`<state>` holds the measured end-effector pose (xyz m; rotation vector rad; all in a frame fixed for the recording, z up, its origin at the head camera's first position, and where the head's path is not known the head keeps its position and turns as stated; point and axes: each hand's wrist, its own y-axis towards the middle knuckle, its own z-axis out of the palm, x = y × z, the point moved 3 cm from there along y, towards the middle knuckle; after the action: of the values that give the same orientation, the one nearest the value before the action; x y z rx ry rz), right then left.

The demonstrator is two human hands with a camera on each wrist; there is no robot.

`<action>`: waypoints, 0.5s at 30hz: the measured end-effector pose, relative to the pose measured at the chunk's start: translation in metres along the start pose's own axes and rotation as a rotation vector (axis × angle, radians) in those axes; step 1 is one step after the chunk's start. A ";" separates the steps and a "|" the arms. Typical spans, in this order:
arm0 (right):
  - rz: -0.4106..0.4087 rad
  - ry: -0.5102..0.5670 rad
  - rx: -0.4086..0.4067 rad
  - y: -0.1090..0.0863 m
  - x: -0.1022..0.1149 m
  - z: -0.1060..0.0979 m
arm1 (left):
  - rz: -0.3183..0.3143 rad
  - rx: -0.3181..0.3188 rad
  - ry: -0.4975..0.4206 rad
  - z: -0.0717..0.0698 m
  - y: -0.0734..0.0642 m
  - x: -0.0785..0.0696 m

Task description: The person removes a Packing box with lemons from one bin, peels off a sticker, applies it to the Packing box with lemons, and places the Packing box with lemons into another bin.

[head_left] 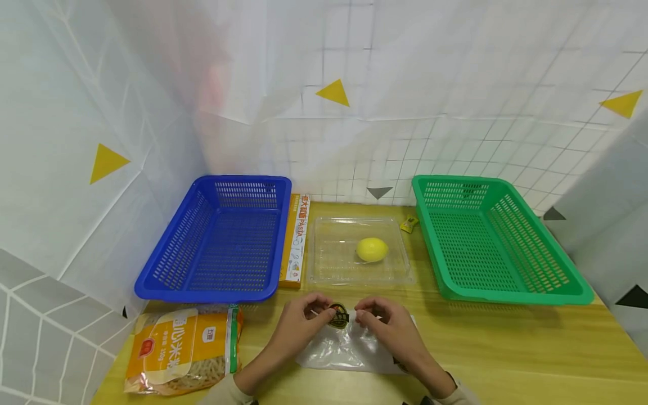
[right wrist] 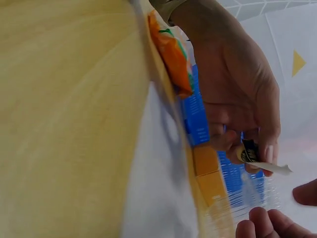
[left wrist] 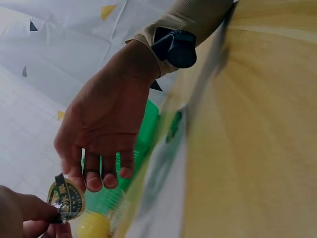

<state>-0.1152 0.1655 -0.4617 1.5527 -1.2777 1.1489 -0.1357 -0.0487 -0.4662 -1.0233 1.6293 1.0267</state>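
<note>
My left hand (head_left: pixel 304 323) pinches a round black-and-gold sticker (head_left: pixel 338 316) between thumb and fingers; its pale curled edge shows in the right wrist view. Close by on the right is my right hand (head_left: pixel 392 332), bent at the fingers. In the right wrist view, that hand's thumb and fingers (right wrist: pixel 265 225) stand apart with nothing between them. Below both hands a clear plastic bag (head_left: pixel 336 351) lies flat on the table, partly covered by the right hand and wrist.
Behind the hands, a lemon (head_left: pixel 372 250) sits in a clear plastic tray (head_left: pixel 329 275). A blue basket (head_left: pixel 207 295) and pasta box (head_left: pixel 298 242) stand left, a green basket (head_left: pixel 516 295) right. A small yellow packet (head_left: pixel 409 224) lies near the green basket; a noodle bag (head_left: pixel 184 349) lies front left.
</note>
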 end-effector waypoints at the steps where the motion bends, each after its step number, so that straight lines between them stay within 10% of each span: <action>1: -0.015 -0.001 0.001 0.001 0.003 -0.001 | -0.007 -0.004 -0.016 -0.001 0.002 -0.003; 15: -0.153 0.024 -0.040 0.014 0.033 -0.002 | 0.026 -0.008 -0.102 -0.002 0.024 -0.034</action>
<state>-0.1266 0.1565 -0.4293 1.5733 -1.1388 1.0363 -0.1512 -0.0380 -0.4289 -0.9420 1.5602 1.0857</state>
